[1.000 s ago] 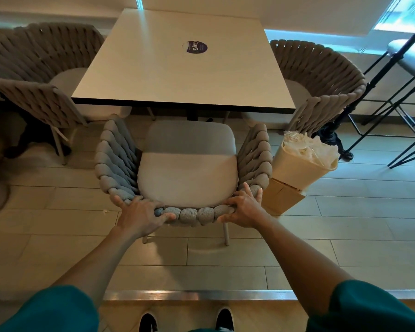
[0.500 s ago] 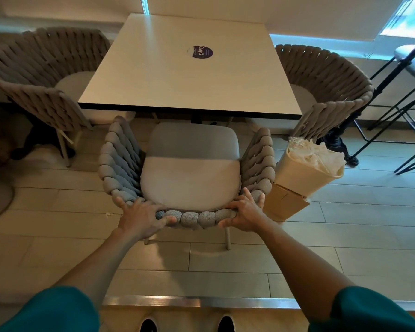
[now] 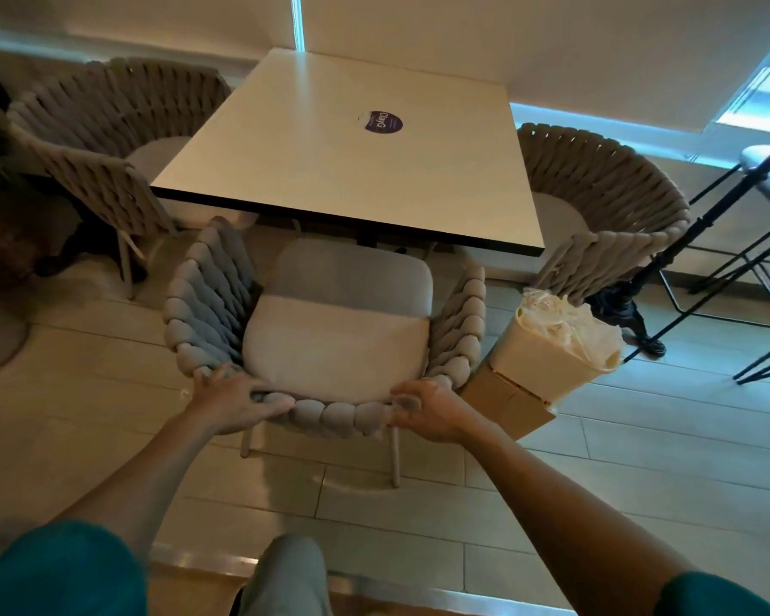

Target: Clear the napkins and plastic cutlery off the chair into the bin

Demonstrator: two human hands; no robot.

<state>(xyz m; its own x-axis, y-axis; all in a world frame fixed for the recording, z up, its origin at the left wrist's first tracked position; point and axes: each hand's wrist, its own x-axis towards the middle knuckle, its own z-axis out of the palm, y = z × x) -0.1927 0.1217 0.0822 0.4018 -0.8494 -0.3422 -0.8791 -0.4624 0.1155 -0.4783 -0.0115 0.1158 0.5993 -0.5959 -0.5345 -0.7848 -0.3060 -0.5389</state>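
Head view, single frame.

Your left hand [image 3: 234, 404] lies on the woven back rim of the chair [image 3: 336, 337], lower left of centre. Its fingers are spread flat over the rope, thumb along the rim; it is open, pressing rather than wrapping. Your right hand [image 3: 430, 409] is on the same rim, just right of centre, with fingers curled over the rope: a closed grip on the chair back. Motion blur at the fingertips of both hands.

Chair sits mid-frame, its front edge tucked under the near edge of the bench [image 3: 352, 171]. The seat cushion is bare; half of it is in the bench's shadow.

Bin [image 3: 552, 366] stands on the floor at right of centre, just beside the chair's right arm, tilted toward the lower left. A clear liner and crumpled pale material fill its mouth; individual napkins or cutlery cannot be told apart there. A cardboard box [image 3: 507, 400] lies against the bin's lower side.

The bench top carries a round purple sticker [image 3: 383, 122]. Two more woven chairs flank the bench, upper left [image 3: 112, 140] and right [image 3: 605, 202]. Black stool legs [image 3: 730, 260] at far right.

Teal sleeves at both lower corners; a grey trouser knee [image 3: 285, 575] at bottom centre.
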